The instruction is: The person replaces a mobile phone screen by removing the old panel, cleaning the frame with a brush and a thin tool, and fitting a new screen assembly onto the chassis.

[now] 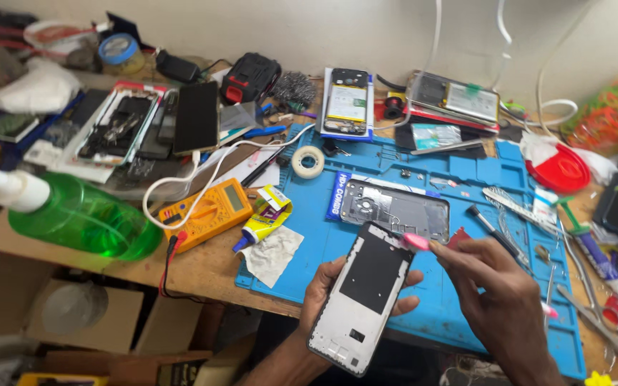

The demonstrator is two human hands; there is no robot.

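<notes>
Head view: phone frame (361, 297) over mat edge (423, 330).

Bright even light, soft shadows, edges stretched

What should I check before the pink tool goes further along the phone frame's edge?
1. Left hand grips the phone frame from below: ok.
2. Right hand fingers pinch the pink tool: ok.
3. Tool tip rests at the frame's upper right corner: ok.
4. Frame held above the blue mat, not resting on it: ok.
5. Whether the tip sits under the edge: cannot tell.
6. Loose tweezers lie close to the right hand: not ok.
</notes>
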